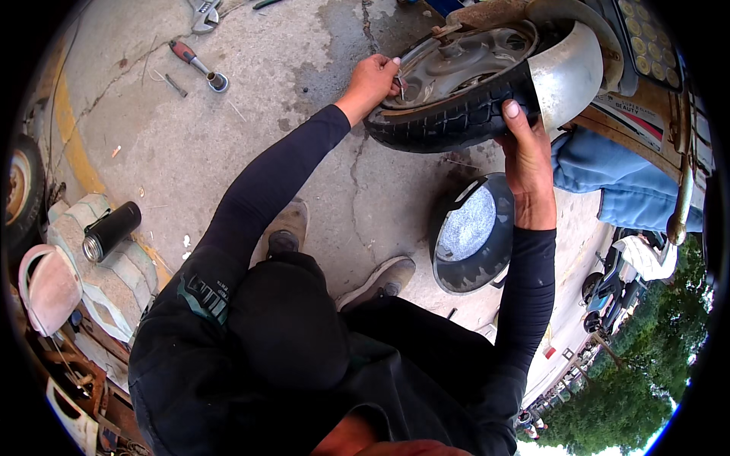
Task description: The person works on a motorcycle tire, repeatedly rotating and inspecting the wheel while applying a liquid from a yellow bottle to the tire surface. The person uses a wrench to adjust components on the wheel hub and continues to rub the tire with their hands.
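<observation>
A small scooter wheel with a black tyre [456, 121] and a grey metal rim [464, 64] sits under a silver mudguard [566, 72]. My left hand [372, 80] pinches a thin metal tool at the rim's near-left edge. My right hand [525, 156] grips the tyre's tread on its right side, thumb up against the mudguard. Both arms wear long black sleeves. I am crouched over, with my knees and grey shoes [285, 228] below the wheel.
A black basin of water [471, 235] stands on the concrete under the wheel. A red-handled socket driver [199, 66] and a wrench [204, 15] lie at the far left. A black flask [110, 230] rests on a kerb. Blue cloth [608, 163] hangs at right.
</observation>
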Action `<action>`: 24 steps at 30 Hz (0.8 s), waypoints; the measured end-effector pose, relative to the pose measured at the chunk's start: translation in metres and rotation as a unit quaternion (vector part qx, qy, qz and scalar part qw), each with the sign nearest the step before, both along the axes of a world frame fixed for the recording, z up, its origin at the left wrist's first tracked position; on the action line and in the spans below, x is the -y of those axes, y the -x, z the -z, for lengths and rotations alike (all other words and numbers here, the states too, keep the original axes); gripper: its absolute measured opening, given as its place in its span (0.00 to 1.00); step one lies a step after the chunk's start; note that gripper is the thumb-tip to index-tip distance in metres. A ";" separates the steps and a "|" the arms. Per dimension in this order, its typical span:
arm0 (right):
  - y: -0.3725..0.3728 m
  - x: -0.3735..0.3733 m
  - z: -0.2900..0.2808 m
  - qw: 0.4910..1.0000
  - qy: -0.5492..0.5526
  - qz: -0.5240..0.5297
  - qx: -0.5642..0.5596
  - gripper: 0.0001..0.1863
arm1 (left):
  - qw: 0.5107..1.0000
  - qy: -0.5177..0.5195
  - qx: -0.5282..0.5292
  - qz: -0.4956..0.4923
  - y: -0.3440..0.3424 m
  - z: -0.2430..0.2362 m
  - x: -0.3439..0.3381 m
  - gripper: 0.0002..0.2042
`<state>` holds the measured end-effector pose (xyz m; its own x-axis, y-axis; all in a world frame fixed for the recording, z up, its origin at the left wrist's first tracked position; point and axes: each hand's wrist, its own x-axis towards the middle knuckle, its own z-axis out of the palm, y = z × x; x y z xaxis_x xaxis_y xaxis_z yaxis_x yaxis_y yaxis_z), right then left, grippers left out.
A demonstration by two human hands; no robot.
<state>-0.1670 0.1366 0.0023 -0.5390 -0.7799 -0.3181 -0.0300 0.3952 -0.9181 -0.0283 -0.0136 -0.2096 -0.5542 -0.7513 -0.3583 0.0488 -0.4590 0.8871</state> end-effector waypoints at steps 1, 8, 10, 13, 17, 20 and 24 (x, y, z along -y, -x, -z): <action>0.000 0.000 0.000 1.000 -0.001 0.001 0.000 0.44 | 1.000 0.001 -0.001 0.000 0.000 0.000 0.000 0.15; -0.002 0.000 -0.001 1.000 -0.001 0.004 -0.002 0.43 | 1.000 0.003 -0.004 0.001 0.000 0.002 0.001 0.15; -0.002 0.000 -0.001 1.000 -0.001 0.004 -0.002 0.43 | 1.000 0.000 -0.005 0.002 0.000 0.001 0.000 0.15; -0.007 0.003 -0.001 0.999 0.029 0.040 0.006 0.43 | 1.000 -0.001 -0.004 0.006 -0.001 -0.001 0.000 0.15; -0.007 0.003 -0.001 0.999 0.028 0.040 0.004 0.43 | 1.000 0.005 0.004 0.011 -0.002 -0.002 0.000 0.15; -0.007 0.003 -0.001 0.999 0.028 0.040 0.002 0.43 | 1.000 0.003 0.006 0.012 -0.002 -0.003 0.001 0.15; -0.006 0.003 0.000 0.999 0.031 0.044 0.002 0.44 | 1.000 0.002 0.009 0.012 -0.003 -0.005 0.000 0.15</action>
